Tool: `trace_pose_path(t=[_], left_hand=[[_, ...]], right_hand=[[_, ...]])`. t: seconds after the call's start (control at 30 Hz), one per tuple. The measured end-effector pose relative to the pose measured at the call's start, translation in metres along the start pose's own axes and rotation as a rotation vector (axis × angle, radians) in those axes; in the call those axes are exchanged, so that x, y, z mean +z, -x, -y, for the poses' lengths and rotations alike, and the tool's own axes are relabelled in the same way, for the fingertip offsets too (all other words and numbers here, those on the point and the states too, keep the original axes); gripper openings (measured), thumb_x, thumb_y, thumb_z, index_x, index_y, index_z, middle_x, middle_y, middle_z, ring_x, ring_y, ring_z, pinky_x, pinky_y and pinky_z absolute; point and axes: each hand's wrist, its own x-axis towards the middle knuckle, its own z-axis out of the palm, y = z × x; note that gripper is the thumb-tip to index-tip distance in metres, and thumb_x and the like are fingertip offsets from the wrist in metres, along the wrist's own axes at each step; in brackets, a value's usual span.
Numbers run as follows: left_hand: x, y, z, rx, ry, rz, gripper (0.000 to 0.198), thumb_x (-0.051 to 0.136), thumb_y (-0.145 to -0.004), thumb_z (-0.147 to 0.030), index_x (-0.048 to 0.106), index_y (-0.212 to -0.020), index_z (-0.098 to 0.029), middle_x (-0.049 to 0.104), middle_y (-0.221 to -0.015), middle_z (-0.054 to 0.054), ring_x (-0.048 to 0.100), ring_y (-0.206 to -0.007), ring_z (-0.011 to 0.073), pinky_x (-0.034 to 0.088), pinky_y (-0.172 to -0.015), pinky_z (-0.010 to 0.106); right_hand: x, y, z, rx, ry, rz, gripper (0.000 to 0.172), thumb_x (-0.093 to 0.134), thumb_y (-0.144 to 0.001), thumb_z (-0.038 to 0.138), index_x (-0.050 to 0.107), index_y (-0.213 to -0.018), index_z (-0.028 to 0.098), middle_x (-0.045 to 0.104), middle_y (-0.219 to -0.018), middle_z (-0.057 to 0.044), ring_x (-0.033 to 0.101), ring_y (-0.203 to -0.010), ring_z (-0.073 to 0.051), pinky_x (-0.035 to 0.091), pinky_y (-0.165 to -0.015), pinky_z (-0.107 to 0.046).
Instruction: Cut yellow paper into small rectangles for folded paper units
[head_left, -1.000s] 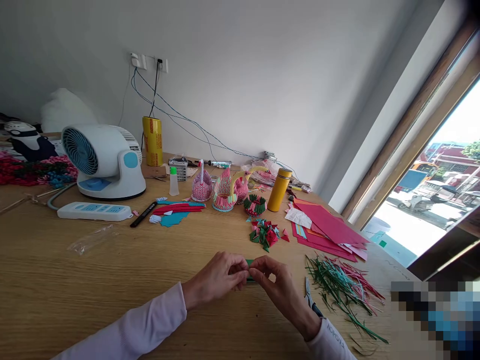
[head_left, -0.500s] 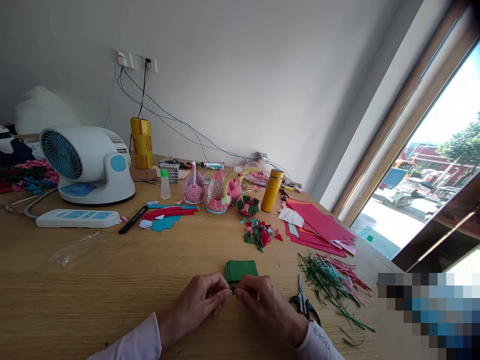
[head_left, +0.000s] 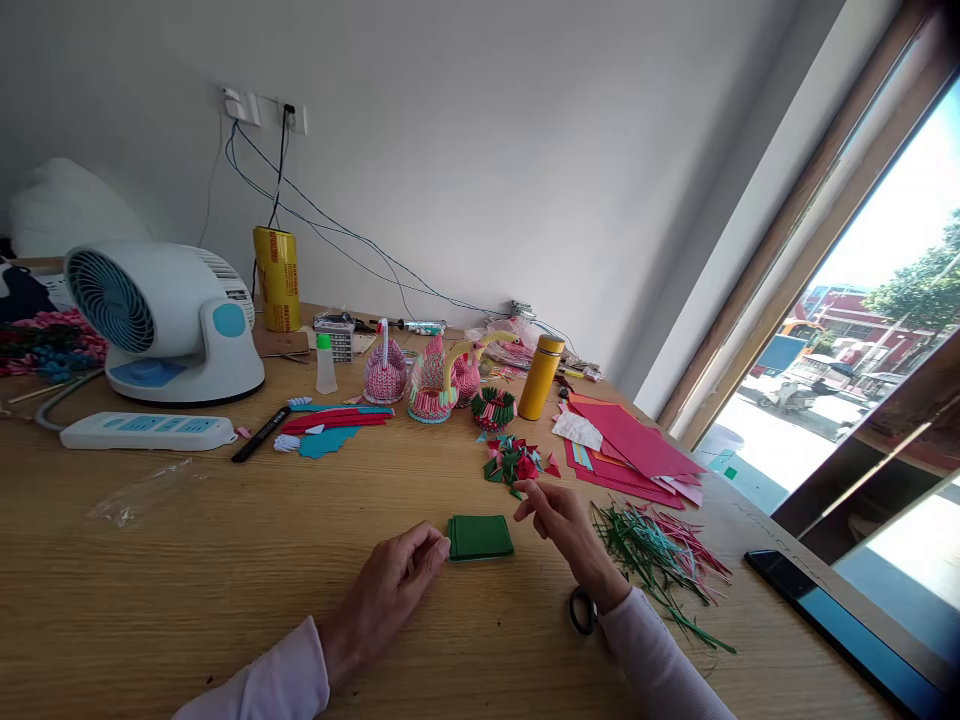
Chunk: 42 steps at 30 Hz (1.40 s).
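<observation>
A small stack of green paper rectangles (head_left: 481, 537) lies on the table between my hands. My left hand (head_left: 390, 590) is closed, its curled thumb and forefinger meeting at the stack's left edge; whether they pinch anything cannot be made out. My right hand (head_left: 566, 530) is to the right of the stack, open, with the forefinger stretched out and no object seen in it. Its fingertips are just in front of a pile of folded paper triangles (head_left: 517, 460) in green, red and pink. Beneath my right wrist, scissors (head_left: 583, 610) are mostly hidden, one black handle loop showing.
Paper strips (head_left: 652, 550) lie right of my right hand, with a phone (head_left: 840, 620) beyond. Red paper sheets (head_left: 637, 440), a yellow bottle (head_left: 541, 378) and folded-paper swans (head_left: 431, 385) stand farther back. At left are a fan (head_left: 172, 320), power strip (head_left: 150, 430) and black cutter (head_left: 260, 434).
My hands have parted from a pinch over a small green piece. The right has moved up and right to the triangle pile and opened; the left has shifted slightly left.
</observation>
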Motion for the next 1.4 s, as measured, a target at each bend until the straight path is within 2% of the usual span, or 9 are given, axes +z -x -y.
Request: trace_pose_path(t=[0.1, 0.23, 0.4, 0.5, 0.57, 0.77, 1.0, 1.23, 1.4], left_hand=[[0.007, -0.003, 0.005, 0.113, -0.112, -0.047, 0.031, 0.047, -0.087, -0.044, 0.057, -0.105, -0.021, 0.063, -0.102, 0.006, 0.057, -0.094, 0.0207, 0.044, -0.084, 0.032], [0.016, -0.015, 0.007, 0.167, -0.295, 0.024, 0.070, 0.062, -0.076, -0.046, 0.037, -0.136, -0.020, 0.042, -0.140, 0.014, 0.037, -0.128, 0.0298, 0.030, -0.106, 0.045], [0.020, -0.029, 0.007, 0.164, -0.399, 0.082, 0.066, 0.062, -0.076, -0.046, 0.041, -0.133, -0.019, 0.049, -0.134, 0.011, 0.041, -0.124, 0.0274, 0.030, -0.103, 0.043], [0.019, -0.030, 0.007, 0.176, -0.399, 0.070, 0.051, 0.059, -0.081, -0.041, 0.048, -0.126, -0.020, 0.054, -0.126, 0.008, 0.045, -0.118, 0.0248, 0.031, -0.100, 0.040], [0.018, -0.029, 0.006, 0.193, -0.390, 0.079, 0.049, 0.060, -0.080, -0.041, 0.049, -0.124, -0.021, 0.056, -0.123, 0.007, 0.046, -0.115, 0.0242, 0.032, -0.098, 0.039], [0.017, -0.028, 0.009, 0.205, -0.392, 0.086, 0.038, 0.048, -0.089, -0.041, 0.051, -0.122, -0.024, 0.057, -0.116, 0.005, 0.047, -0.110, 0.0227, 0.034, -0.094, 0.039], [0.014, -0.038, 0.015, 0.093, -0.357, 0.216, 0.047, 0.062, -0.079, -0.038, 0.052, -0.123, -0.023, 0.056, -0.115, 0.006, 0.046, -0.112, 0.0254, 0.033, -0.095, 0.041], [0.003, -0.035, 0.005, 0.078, -0.281, 0.332, 0.036, 0.067, -0.073, -0.033, 0.058, -0.106, -0.023, 0.055, -0.107, 0.005, 0.047, -0.109, 0.0256, 0.034, -0.094, 0.040], [0.006, -0.024, 0.008, 0.122, -0.158, 0.269, 0.034, 0.065, -0.069, -0.021, 0.048, -0.099, -0.021, 0.055, -0.105, 0.003, 0.050, -0.103, 0.0224, 0.037, -0.089, 0.037]], right_hand=[[-0.007, 0.001, -0.009, 0.022, 0.025, -0.049, 0.051, 0.051, -0.082, 0.058, 0.070, -0.091, 0.012, 0.065, -0.056, -0.002, 0.037, -0.035, -0.007, 0.028, -0.035, -0.020], [-0.013, 0.008, -0.012, -0.012, 0.125, -0.051, 0.047, 0.050, -0.084, 0.053, 0.070, -0.093, 0.012, 0.065, -0.058, -0.002, 0.045, -0.040, -0.010, 0.035, -0.039, -0.022], [0.000, 0.015, -0.008, -0.136, 0.319, 0.054, 0.032, 0.052, -0.086, 0.036, 0.066, -0.108, 0.016, 0.070, -0.096, -0.011, 0.063, -0.081, -0.022, 0.048, -0.069, -0.034], [0.013, 0.021, -0.005, -0.212, 0.439, 0.156, 0.037, 0.056, -0.084, 0.027, 0.060, -0.120, 0.021, 0.061, -0.124, -0.012, 0.053, -0.111, -0.028, 0.039, -0.092, -0.043], [0.019, 0.024, -0.003, -0.240, 0.511, 0.226, 0.040, 0.057, -0.084, 0.024, 0.058, -0.124, 0.022, 0.059, -0.128, -0.011, 0.049, -0.116, -0.029, 0.033, -0.097, -0.045], [0.021, 0.023, 0.004, -0.241, 0.654, 0.345, 0.036, 0.055, -0.087, 0.028, 0.057, -0.123, 0.022, 0.061, -0.122, -0.010, 0.052, -0.110, -0.027, 0.035, -0.093, -0.039], [0.016, 0.001, 0.006, -0.118, 0.746, 0.450, 0.039, 0.069, -0.074, 0.039, 0.061, -0.106, 0.019, 0.063, -0.106, -0.009, 0.058, -0.097, -0.024, 0.041, -0.083, -0.033], [0.019, -0.016, 0.022, -0.084, 0.767, 0.658, 0.038, 0.076, -0.060, 0.050, 0.066, -0.080, 0.019, 0.063, -0.077, -0.003, 0.058, -0.077, -0.022, 0.040, -0.065, -0.028], [0.024, 0.006, 0.024, -0.156, 0.717, 0.584, 0.021, 0.071, -0.069, 0.034, 0.061, -0.080, 0.019, 0.061, -0.075, 0.000, 0.055, -0.070, -0.016, 0.036, -0.060, -0.024]])
